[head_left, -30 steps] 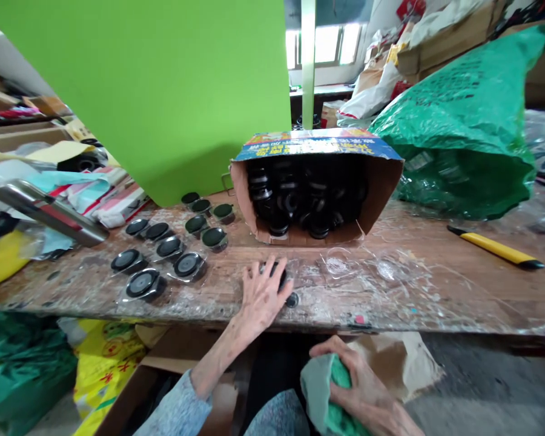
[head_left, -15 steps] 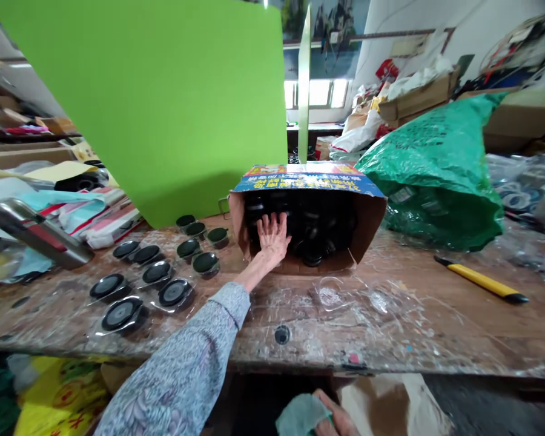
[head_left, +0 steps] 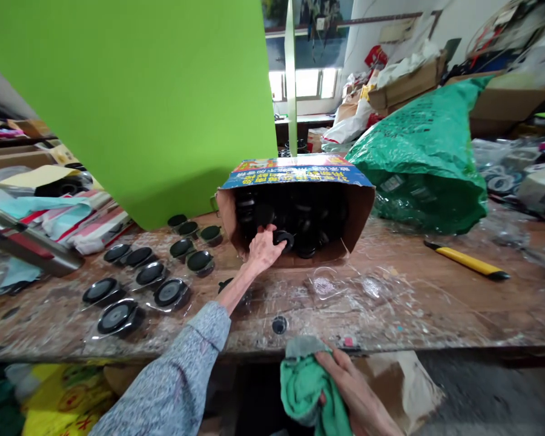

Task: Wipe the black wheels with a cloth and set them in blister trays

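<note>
My left hand (head_left: 263, 251) is at the mouth of a cardboard box (head_left: 363, 206) lying on its side, with its fingers shut on a black round cap (head_left: 284, 240). Many similar black caps (head_left: 290, 212) fill the box, their details lost in shadow. Another black cap (head_left: 227, 284) lies on the bench just below my left wrist, and a small black disc (head_left: 279, 325) sits nearer the bench's front edge. My right hand (head_left: 352, 387) is below that edge, gripping a crumpled green cloth (head_left: 306, 387).
Several black caps in clear plastic (head_left: 149, 274) stand in rows on the paint-stained wooden bench (head_left: 390, 321). A green plastic sack (head_left: 418, 163) slumps right of the box, and a yellow utility knife (head_left: 465, 260) lies further right. A green board (head_left: 118, 103) rises behind.
My left hand has moved from inside the box back to its mouth, now holding a black cap. My right hand and the green cloth have risen further into view.
</note>
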A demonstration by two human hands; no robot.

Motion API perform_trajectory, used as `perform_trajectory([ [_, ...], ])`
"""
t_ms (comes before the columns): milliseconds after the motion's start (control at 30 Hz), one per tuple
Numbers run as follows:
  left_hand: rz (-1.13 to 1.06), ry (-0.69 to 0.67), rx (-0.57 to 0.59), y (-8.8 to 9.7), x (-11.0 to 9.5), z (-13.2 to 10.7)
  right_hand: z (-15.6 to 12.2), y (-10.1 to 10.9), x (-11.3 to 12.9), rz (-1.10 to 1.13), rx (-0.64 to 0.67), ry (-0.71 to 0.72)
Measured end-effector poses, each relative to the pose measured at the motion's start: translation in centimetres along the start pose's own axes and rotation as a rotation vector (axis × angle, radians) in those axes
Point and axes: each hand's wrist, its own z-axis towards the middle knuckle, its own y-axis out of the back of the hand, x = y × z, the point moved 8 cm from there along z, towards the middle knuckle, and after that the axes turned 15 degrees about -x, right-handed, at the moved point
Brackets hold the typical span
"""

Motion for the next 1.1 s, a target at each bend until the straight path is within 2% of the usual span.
perform_trajectory([
  [100, -0.166, 0.099, 0.095, -0.6, 2.0, -1.8, -0.4, -1.5, 1.4, 0.211, -0.03, -0.131],
  [200, -0.368, 0.2, 0.211, -1.3, 2.9, -4.3, -0.3, -3.3, 3.6, 0.252, 0.025, -0.071],
  [300, -0.538, 0.248, 0.273, -1.2, 2.3, -7.3, 0.4, -5.0, 5.1, 0.288, 0.058, 0.007],
  [433, -0.654, 0.144, 0.223, 0.6, 0.6, -11.8, 1.9, -7.0, 5.5, 0.503, 0.024, -0.022],
  [533, -0.665, 0.116, 0.27, 1.7, 0.1, -14.7, 1.8, -7.6, 5.8, 0.548, 0.026, 0.053],
  [667, -0.654, 0.217, 0.366, 2.8, 0.9, -15.6, 0.4, -7.3, 6.0, 0.353, 0.057, 0.23],
  [800, -0.761, 0.312, 0.504, 2.5, 1.5, -15.7, -0.9, -6.9, 7.2, 0.138, 0.124, 0.468],
  [900, -0.806, 0.412, 0.48, 2.2, 2.3, -16.3, -1.5, -5.8, 7.2, -0.034, 0.041, 0.529],
  [967, -0.832, 0.431, 0.421, 2.4, 2.4, -16.7, -3.0, -5.1, 7.8, -0.18, -0.069, 0.678],
  [1033, -0.851, 0.386, 0.382, 3.0, 1.9, -16.9, -5.2, -5.5, 8.5, -0.356, -0.12, 0.898],
  [1100, -0.846, 0.287, 0.375, 3.9, 1.1, -17.0, -6.6, -6.5, 8.8, -0.512, -0.105, 1.053],
])
